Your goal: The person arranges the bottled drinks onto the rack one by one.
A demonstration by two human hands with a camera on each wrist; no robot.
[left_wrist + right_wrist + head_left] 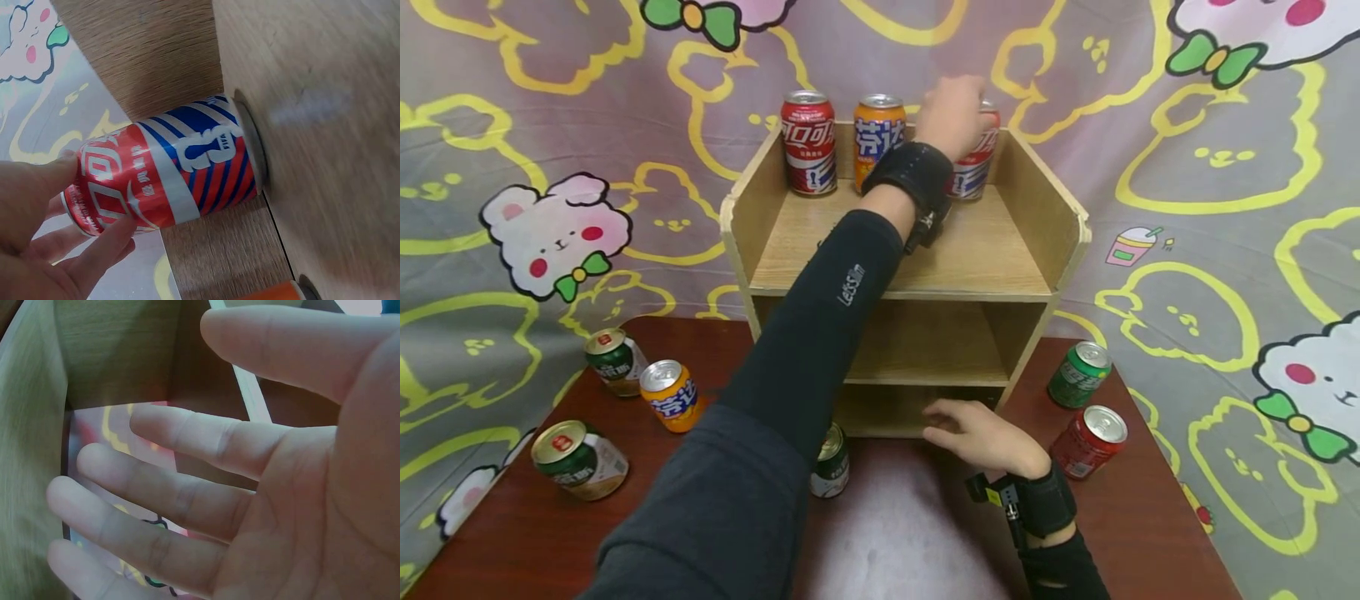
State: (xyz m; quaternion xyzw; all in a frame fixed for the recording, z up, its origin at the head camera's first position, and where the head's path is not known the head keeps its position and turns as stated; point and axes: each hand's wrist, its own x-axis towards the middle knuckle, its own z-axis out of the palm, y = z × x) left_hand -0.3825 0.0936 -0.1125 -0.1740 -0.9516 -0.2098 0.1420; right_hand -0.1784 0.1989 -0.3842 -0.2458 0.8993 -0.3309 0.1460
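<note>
On the top board of the wooden shelf (895,250), my left hand (951,117) grips a red cola can (976,162) near its upper end. In the left wrist view, thumb and fingers curl round the can (181,165), whose base meets the board. Left of it on the same board stand an orange Fanta can (872,137) and another red cola can (808,146). Low in front of the shelf, my right hand (988,433) holds nothing. Its fingers spread out loosely in the right wrist view, with the palm (281,494) showing.
Several cans stand on the dark red table (925,533): green-and-white cans (583,462) and an orange one (672,396) at left, a green can (1080,375) and a red can (1086,442) at right. A green can (831,467) is partly behind my left arm.
</note>
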